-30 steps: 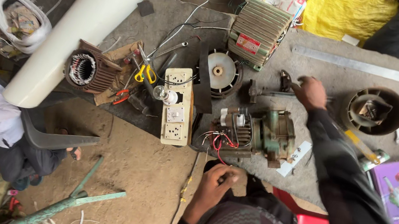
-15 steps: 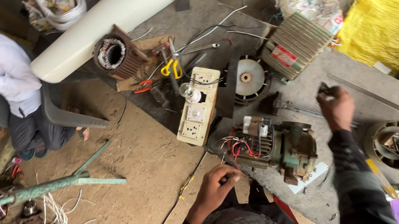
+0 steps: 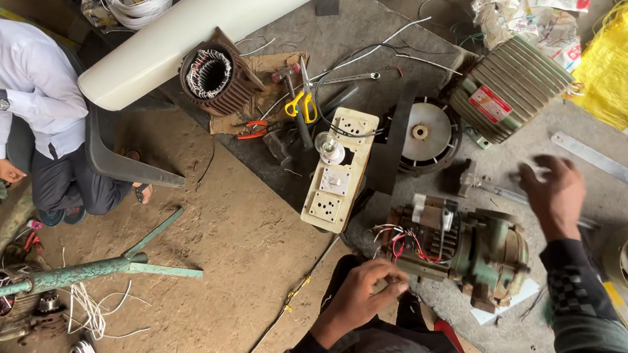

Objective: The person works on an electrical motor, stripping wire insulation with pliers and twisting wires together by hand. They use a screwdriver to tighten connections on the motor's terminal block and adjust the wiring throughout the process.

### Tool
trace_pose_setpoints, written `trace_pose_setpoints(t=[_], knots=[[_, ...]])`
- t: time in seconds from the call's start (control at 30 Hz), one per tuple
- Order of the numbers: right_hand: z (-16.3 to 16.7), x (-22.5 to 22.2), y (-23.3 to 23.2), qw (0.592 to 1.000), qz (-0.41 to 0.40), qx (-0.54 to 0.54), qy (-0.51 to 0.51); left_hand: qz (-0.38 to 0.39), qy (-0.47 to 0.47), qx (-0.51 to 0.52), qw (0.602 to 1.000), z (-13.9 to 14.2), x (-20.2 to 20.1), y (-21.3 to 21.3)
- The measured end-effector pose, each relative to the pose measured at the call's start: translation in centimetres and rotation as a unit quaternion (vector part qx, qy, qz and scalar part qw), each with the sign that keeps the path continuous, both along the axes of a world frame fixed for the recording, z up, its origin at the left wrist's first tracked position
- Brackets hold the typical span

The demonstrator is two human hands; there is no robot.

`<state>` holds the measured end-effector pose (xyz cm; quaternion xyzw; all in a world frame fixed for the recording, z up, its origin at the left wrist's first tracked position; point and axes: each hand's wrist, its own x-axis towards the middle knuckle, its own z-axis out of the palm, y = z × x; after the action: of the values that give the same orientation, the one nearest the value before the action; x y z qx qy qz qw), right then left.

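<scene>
Down on the concrete slab (image 3: 326, 37), seen from the head camera, a greenish electric motor (image 3: 477, 251) lies on its side with red and white wires spilling from its near end. The left hand (image 3: 359, 291) sits just below those wires, fingers curled in (whether they grip anything I cannot tell). The right hand (image 3: 553, 196) hovers above the motor's far side, blurred, fingers loosely bent, near a dark metal tool (image 3: 487, 186); its grip is unclear too. Left of the motor lies a cream socket board (image 3: 340, 168), then yellow-handled pliers (image 3: 302, 100) and a bare stator (image 3: 213, 77). A seated person in a white shirt (image 3: 30, 76) is well apart, far left
</scene>
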<state>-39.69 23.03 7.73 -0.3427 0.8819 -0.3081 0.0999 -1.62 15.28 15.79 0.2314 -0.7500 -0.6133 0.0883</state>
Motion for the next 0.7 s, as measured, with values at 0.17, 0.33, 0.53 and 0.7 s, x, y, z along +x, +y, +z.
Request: trace_pose_setpoints(t=[0.17,0.33,0.53,0.7], knots=[[4.5,2.4,-11.6,0.984,0.132,-0.120,-0.014,0.074,-0.060,0.014,0.995,-0.8,2.4,-2.6],[3.1,0.2,-24.8,0.970,0.224,-0.070,0.067,0.114,-0.131,0.080,0.982,-1.2,4.4,-6.6],[-1.8,-2.5,-34.4,0.979,0.101,0.002,0.176,0.182,-0.183,0.071,0.964,-1.6,8.7,-11.8],[-3.7,-3.4,-36.0,0.973,0.095,0.103,0.182,0.246,-0.250,0.121,0.929,-2.8,12.5,-15.1]])
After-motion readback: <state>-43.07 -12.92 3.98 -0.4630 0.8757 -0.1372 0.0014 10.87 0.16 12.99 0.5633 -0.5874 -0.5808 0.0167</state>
